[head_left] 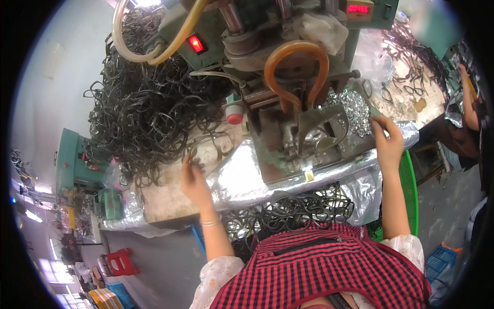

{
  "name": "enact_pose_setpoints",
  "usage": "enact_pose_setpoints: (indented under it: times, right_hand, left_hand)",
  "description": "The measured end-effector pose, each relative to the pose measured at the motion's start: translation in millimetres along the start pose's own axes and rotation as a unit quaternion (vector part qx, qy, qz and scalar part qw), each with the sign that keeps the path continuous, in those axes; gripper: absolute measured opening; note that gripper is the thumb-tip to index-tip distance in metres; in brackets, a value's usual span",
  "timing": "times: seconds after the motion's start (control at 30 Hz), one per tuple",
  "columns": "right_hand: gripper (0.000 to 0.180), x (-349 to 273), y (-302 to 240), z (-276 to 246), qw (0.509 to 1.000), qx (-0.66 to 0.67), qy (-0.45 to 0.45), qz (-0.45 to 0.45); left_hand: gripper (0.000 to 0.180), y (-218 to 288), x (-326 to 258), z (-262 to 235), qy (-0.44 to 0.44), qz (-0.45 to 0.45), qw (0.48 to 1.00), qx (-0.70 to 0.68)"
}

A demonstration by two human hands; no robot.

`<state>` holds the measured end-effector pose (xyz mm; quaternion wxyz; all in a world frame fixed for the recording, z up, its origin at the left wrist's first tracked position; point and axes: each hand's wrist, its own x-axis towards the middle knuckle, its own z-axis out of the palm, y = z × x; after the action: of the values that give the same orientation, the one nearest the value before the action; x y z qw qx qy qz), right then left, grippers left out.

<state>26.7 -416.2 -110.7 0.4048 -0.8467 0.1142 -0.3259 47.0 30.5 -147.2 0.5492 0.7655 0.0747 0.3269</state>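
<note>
My left hand is over the left part of the bench, its fingers closed at the end of a dark eyeglass frame that lies beside a big heap of frames. On the right, my right hand is beside a pile of small shiny metal parts. Its thumb and finger are pinched together; anything between them is too small to make out. Between my hands, another dark eyeglass frame sits upright at the press machine, under a looped orange tube, touched by neither hand.
A large tangled heap of dark frames fills the bench's left side. More frames lie in front of my checked apron. A red button projects from the press. A green basket stands by my right arm. Another person's arm shows far right.
</note>
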Motion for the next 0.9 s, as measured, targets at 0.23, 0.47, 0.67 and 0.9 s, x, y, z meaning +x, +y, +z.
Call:
enact_pose_setpoints:
  times: [0.23,0.47,0.67,0.9]
  right_hand:
    - [0.018,-24.8,-34.0,-20.7,0.992,0.117,-0.051,-0.003]
    - [0.029,5.7,-104.1,54.6,0.948,0.294,-0.12,-0.024]
    - [0.039,-8.3,-117.9,55.4,0.901,0.402,-0.154,0.059]
    - [0.042,-9.4,-143.9,53.3,0.838,0.497,-0.182,0.133]
  left_hand:
    - [0.039,37.5,1.1,-4.1,-0.116,-0.108,0.956,-0.245]
    - [0.032,62.5,6.2,49.3,-0.145,-0.119,0.964,-0.189]
    - [0.012,62.3,-3.5,52.6,-0.072,-0.074,0.944,-0.312]
    - [0.012,172.0,20.0,72.7,-0.153,0.166,0.908,-0.353]
